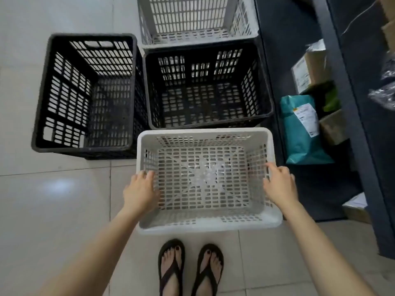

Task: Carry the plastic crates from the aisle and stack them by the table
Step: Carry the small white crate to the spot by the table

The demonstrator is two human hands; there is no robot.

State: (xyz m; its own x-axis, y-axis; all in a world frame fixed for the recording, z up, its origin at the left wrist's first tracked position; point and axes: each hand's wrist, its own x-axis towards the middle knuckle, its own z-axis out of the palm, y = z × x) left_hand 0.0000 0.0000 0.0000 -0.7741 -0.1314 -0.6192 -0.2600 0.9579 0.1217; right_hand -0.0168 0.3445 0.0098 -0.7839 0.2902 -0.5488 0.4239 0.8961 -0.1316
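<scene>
Left hand (140,190) and right hand (280,184) grasp the side rims of the white crate (205,226), just before two black crates; the teal parcel (299,135) label beside it is unreadable

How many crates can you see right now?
4. White crate between the hands; black crate just beyond it; white crate farthest, cut off; black crate left. Nested ones may be hidden.

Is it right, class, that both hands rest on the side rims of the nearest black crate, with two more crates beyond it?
Not quite: in the head view the nearest crate under the left hand and right hand is white, not black. The rest stands.
</scene>
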